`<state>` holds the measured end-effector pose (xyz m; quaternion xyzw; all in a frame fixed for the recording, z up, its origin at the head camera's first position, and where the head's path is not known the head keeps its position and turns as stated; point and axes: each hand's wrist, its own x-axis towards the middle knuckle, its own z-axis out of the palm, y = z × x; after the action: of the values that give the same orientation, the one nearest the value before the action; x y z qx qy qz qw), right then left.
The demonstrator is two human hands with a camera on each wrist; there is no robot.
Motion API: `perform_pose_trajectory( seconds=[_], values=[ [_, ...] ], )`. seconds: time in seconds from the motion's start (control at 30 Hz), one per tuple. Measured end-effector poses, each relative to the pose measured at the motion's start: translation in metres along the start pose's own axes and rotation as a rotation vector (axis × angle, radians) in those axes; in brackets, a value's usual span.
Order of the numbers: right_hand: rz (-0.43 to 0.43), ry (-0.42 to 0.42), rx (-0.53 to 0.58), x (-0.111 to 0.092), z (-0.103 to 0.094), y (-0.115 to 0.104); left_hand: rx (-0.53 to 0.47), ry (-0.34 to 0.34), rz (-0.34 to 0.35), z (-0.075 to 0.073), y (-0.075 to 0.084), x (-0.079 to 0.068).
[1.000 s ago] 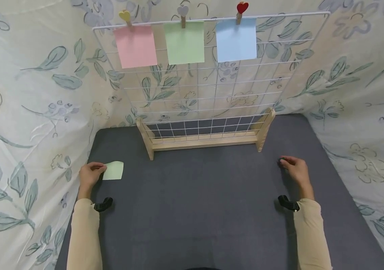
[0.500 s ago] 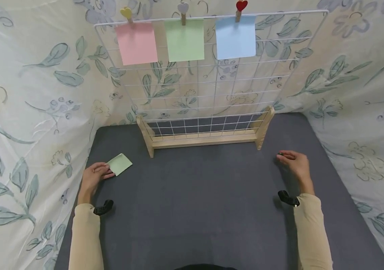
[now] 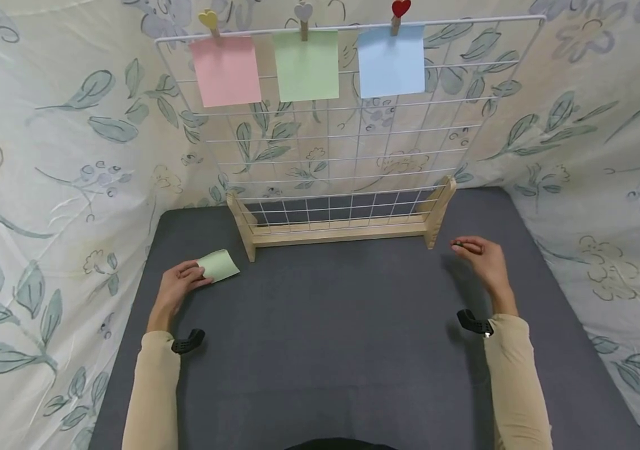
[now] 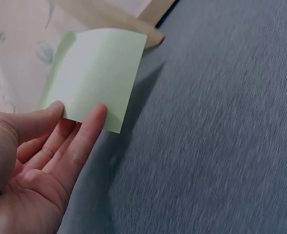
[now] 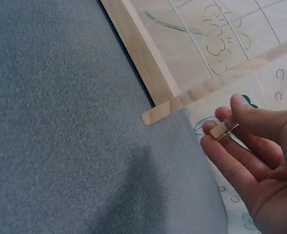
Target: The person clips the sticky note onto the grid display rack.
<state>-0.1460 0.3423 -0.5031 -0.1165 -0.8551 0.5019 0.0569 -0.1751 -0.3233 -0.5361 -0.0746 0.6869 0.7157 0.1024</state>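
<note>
My left hand point(image 3: 176, 289) pinches a light green sticky note point(image 3: 220, 265) by one edge above the table, left of the rack. In the left wrist view the note point(image 4: 102, 73) curves slightly between thumb and fingers. On the other side, my right hand point(image 3: 484, 265) holds a small wooden clothespin point(image 5: 223, 128) between thumb and fingers. A bit of its dark green, rounded ornament point(image 5: 249, 101) shows behind the thumb; the rest is covered. Pink point(image 3: 227, 72), green point(image 3: 307, 65) and blue point(image 3: 391, 60) notes hang on the white wire grid point(image 3: 348, 134).
A wooden base point(image 3: 339, 234) carries the grid at the back of the dark grey table point(image 3: 320, 331). Heart-topped clothespins, yellow point(image 3: 209, 20), grey point(image 3: 304, 14) and red point(image 3: 401, 9), clip the hanging notes. Floral cloth point(image 3: 44, 187) surrounds the table.
My left hand has moved right and slightly away from me with the green note, which has turned. My right hand has shifted a little left and farther forward with the clothespin.
</note>
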Motion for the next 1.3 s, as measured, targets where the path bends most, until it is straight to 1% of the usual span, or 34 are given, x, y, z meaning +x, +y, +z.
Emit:
perform_pose_trajectory(
  seconds=[0.1, 0.13, 0.23, 0.37, 0.5, 0.7, 0.8, 0.93, 1.07, 1.17, 1.3],
  values=[
    [0.003, 0.015, 0.023, 0.001, 0.000, -0.006, 0.080, -0.022, -0.011, 0.011, 0.003, 0.003],
    [-0.009, 0.015, 0.011, 0.001, 0.000, -0.008, 0.102, -0.030, -0.010, 0.014, 0.004, 0.004],
    [-0.013, 0.025, 0.020, 0.001, -0.002, -0.014, 0.171, -0.063, 0.000, 0.023, 0.007, 0.007],
    [-0.017, 0.015, 0.024, 0.001, -0.005, -0.020, 0.214, -0.080, 0.018, 0.035, 0.014, 0.011],
    [-0.009, 0.011, 0.036, 0.003, -0.005, -0.026, 0.217, -0.095, 0.014, 0.050, 0.021, 0.014],
    [0.019, 0.045, 0.049, 0.004, -0.006, -0.033, 0.219, -0.111, 0.006, 0.077, 0.030, 0.023],
    [0.015, 0.057, 0.048, 0.004, -0.005, -0.036, 0.230, -0.119, 0.013, 0.090, 0.033, 0.026],
    [-0.029, 0.057, 0.045, 0.004, -0.006, -0.039, 0.245, -0.126, 0.048, 0.106, 0.038, 0.031],
    [-0.076, 0.056, 0.033, 0.004, -0.008, -0.044, 0.244, -0.105, 0.087, 0.122, 0.046, 0.035],
    [-0.105, 0.044, 0.039, 0.007, -0.008, -0.046, 0.222, -0.098, 0.104, 0.133, 0.054, 0.038],
    [-0.128, 0.030, 0.061, 0.009, -0.009, -0.049, 0.181, -0.111, 0.125, 0.146, 0.063, 0.042]
  ],
)
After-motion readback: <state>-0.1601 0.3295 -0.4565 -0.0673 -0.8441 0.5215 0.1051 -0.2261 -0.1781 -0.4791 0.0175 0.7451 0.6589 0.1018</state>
